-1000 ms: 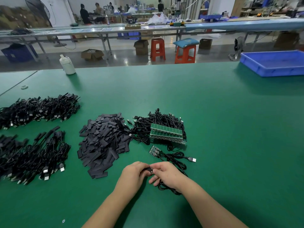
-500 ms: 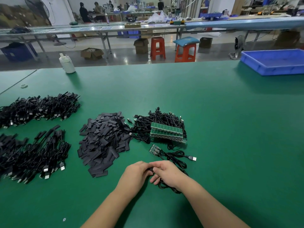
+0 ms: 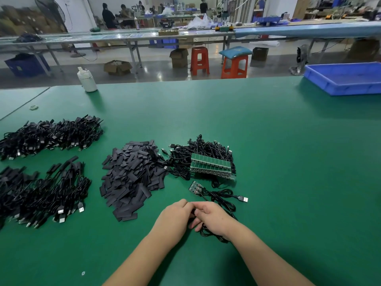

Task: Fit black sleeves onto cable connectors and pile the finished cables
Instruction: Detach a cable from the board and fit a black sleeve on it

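My left hand (image 3: 175,218) and my right hand (image 3: 214,218) meet fingertip to fingertip near the table's front. Both pinch a small black piece between them; it is mostly hidden, and I cannot tell sleeve from connector. A black cable (image 3: 214,236) loops under my right hand. A heap of flat black sleeves (image 3: 132,178) lies just beyond my left hand. Right of it sits a bundle of unsleeved cables with green circuit boards (image 3: 210,165). One loose cable with a board and USB plug (image 3: 224,196) lies in front of that bundle. Sleeved cables are piled at the left (image 3: 49,197).
A second pile of black cables (image 3: 51,135) lies further back on the left. A white bottle (image 3: 87,80) stands at the far edge of the green table (image 3: 288,182). A blue tray (image 3: 346,79) sits at the far right. Stools and benches with people lie beyond.
My hands have closed in tighter on each other, so the black piece between the fingertips is more covered. The piles have not moved.
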A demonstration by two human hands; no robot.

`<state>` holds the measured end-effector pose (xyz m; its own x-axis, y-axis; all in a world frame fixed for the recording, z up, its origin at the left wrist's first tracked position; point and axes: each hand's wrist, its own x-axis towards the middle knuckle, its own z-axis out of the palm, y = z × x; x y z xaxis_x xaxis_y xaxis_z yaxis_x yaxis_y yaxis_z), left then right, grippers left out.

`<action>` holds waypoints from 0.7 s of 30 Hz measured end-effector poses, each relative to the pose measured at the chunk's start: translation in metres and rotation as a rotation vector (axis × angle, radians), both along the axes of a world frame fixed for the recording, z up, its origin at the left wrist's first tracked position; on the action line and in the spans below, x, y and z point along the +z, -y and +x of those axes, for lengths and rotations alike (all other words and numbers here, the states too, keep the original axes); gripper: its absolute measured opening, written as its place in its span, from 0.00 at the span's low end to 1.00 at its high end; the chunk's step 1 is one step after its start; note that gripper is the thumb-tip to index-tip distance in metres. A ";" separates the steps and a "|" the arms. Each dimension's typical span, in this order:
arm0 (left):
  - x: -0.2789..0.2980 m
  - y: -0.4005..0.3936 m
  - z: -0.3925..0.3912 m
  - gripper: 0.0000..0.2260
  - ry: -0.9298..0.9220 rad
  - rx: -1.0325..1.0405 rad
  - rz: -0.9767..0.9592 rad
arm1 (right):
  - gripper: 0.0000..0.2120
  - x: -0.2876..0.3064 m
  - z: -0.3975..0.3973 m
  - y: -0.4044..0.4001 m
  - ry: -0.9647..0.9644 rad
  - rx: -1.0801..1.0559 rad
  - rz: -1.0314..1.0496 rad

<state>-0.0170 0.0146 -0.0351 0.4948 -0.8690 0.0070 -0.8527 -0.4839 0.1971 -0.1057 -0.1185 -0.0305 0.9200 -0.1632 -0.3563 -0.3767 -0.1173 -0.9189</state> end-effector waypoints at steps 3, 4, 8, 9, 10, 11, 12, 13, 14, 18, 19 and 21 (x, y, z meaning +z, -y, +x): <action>-0.001 0.000 -0.005 0.17 -0.045 0.039 -0.139 | 0.17 0.003 0.000 -0.001 0.019 -0.005 0.007; -0.001 0.000 -0.007 0.22 -0.086 0.080 -0.200 | 0.16 0.003 0.000 -0.002 0.017 -0.016 0.021; 0.005 -0.004 -0.017 0.36 -0.346 0.367 -0.497 | 0.11 0.007 0.001 -0.002 0.011 -0.092 0.097; 0.007 -0.005 -0.019 0.35 -0.450 0.455 -0.587 | 0.10 0.010 0.002 -0.002 0.029 -0.136 0.112; 0.009 -0.006 -0.021 0.33 -0.574 0.527 -0.660 | 0.10 0.014 0.003 -0.003 0.053 -0.188 0.127; 0.010 -0.007 -0.022 0.27 -0.707 0.562 -0.703 | 0.09 0.018 0.005 -0.004 0.081 -0.246 0.154; 0.010 -0.007 -0.022 0.18 -0.802 0.546 -0.703 | 0.09 0.023 0.008 -0.005 0.112 -0.308 0.199; 0.012 -0.008 -0.022 0.10 -0.844 0.516 -0.673 | 0.09 0.027 0.011 -0.007 0.145 -0.365 0.261; 0.015 -0.010 -0.022 0.06 -0.891 0.485 -0.657 | 0.09 0.032 0.015 -0.009 0.176 -0.405 0.313; 0.026 -0.017 -0.020 0.08 -1.193 0.499 -0.715 | 0.09 0.044 0.026 -0.019 0.254 -0.436 0.286; 0.027 -0.019 -0.020 0.08 -1.197 0.486 -0.709 | 0.09 0.047 0.029 -0.020 0.262 -0.447 0.278; 0.026 -0.023 -0.019 0.07 -1.217 0.448 -0.719 | 0.09 0.050 0.033 -0.025 0.277 -0.487 0.310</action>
